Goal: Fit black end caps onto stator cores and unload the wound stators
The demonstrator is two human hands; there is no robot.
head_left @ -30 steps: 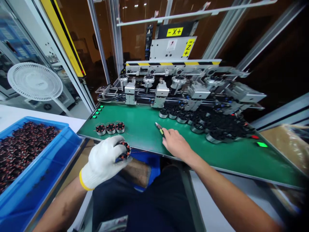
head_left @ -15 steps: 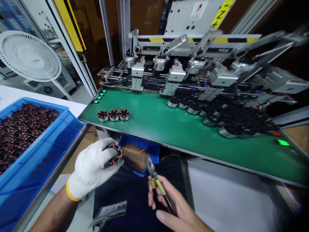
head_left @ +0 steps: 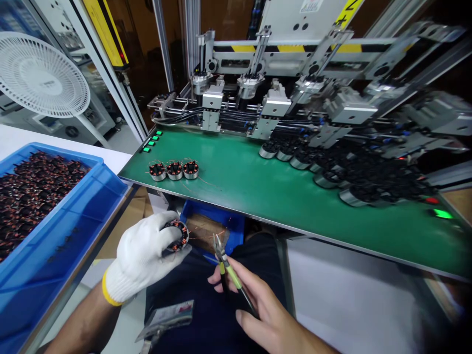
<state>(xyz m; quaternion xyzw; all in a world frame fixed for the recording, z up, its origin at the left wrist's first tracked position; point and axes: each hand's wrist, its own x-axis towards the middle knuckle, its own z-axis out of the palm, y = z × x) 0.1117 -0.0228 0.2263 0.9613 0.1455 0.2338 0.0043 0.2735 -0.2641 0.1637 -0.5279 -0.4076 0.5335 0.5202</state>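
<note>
In a white knit glove with a yellow cuff, my left hand (head_left: 147,253) grips a motor stator (head_left: 180,235) wound with copper wire. Thin wire ends stick out from its right side. My bare right hand (head_left: 254,300) is closed around a pair of cutting pliers (head_left: 225,259) with yellow-green and black handles. The plier jaws point up and left, parted slightly, a short way right of the stator and not touching it. Both hands are above my lap, in front of the table edge. Three similar stators (head_left: 174,170) stand in a row on the green tabletop (head_left: 228,182).
A blue crate (head_left: 96,179) full of wound stators is at the left. Below the table edge sits a blue bin (head_left: 236,236) with wire scraps. Many stators (head_left: 354,194) crowd the table's right side. Machine clamps (head_left: 276,105) line the back; a white fan (head_left: 44,76) stands left.
My right hand has moved the pliers left and slightly up, nearer the stator. My left hand still grips the stator, almost in place. The view has shifted slightly.
</note>
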